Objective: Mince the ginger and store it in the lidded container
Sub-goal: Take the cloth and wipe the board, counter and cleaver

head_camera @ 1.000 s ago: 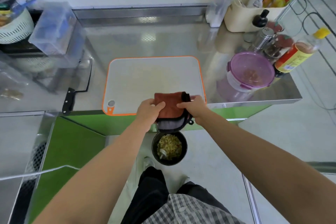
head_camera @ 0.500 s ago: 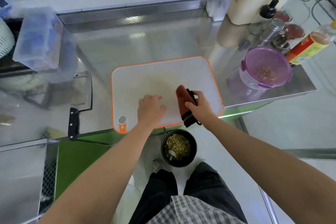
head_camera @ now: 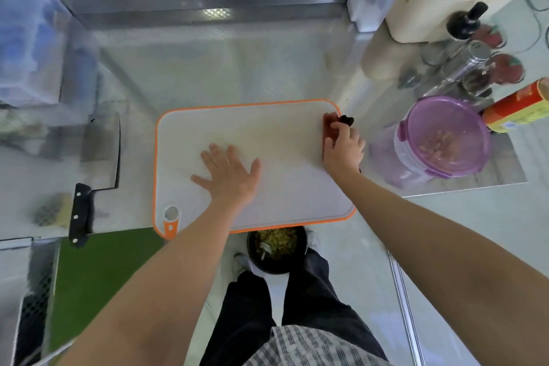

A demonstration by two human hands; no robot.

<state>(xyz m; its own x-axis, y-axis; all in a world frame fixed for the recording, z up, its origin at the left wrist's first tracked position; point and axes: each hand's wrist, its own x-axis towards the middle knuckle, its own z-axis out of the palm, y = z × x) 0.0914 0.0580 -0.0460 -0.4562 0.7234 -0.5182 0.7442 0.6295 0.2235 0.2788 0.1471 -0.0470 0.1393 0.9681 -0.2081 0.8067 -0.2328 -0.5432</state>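
A white cutting board [head_camera: 267, 134] with an orange rim lies on the steel counter. My left hand [head_camera: 228, 172] rests flat on it, fingers spread. My right hand [head_camera: 344, 148] grips a folded red-and-black cloth [head_camera: 328, 125] at the board's far right corner; most of the cloth is hidden under the hand. The round purple container [head_camera: 442, 137] with its clipped lid on stands to the right, with pale minced pieces visible through the lid. A cleaver [head_camera: 98, 157] with a black handle lies left of the board.
A black bin [head_camera: 276, 249] with scraps sits on the floor below the counter edge, between my feet. Bottles, a shaker [head_camera: 466, 65] and a beige holder [head_camera: 427, 3] crowd the back right. A clear plastic box [head_camera: 29, 47] stands at the left.
My right hand carried the cloth from the board's near edge to its far right corner. My left hand let go of the cloth and now lies flat on the board.
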